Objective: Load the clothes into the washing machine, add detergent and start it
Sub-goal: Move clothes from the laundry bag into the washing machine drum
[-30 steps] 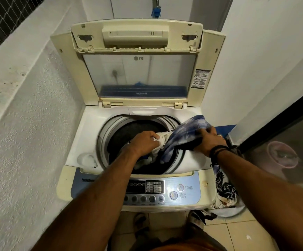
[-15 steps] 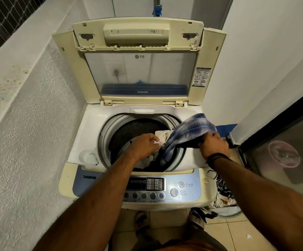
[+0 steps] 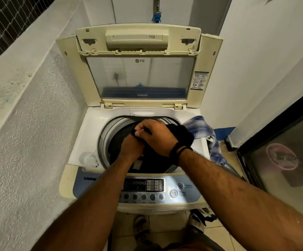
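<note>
both hands [image 3: 152, 136] grip dark garment [image 3: 181, 134] over drum [image 3: 109, 136] | plaid shirt [image 3: 199, 129] on rim

Top-load washing machine [image 3: 85, 142], lid up – black garment [image 3: 184, 135] over drum opening; blue plaid shirt [image 3: 199, 126] draped on rt rim.

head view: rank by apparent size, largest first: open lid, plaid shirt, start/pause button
1. open lid
2. plaid shirt, partly hidden behind the black garment and over the machine's edge
3. start/pause button
No close calls.

The left hand [image 3: 131, 147] lies half hidden under the right hand [image 3: 156, 136], its grip unreadable.
</note>
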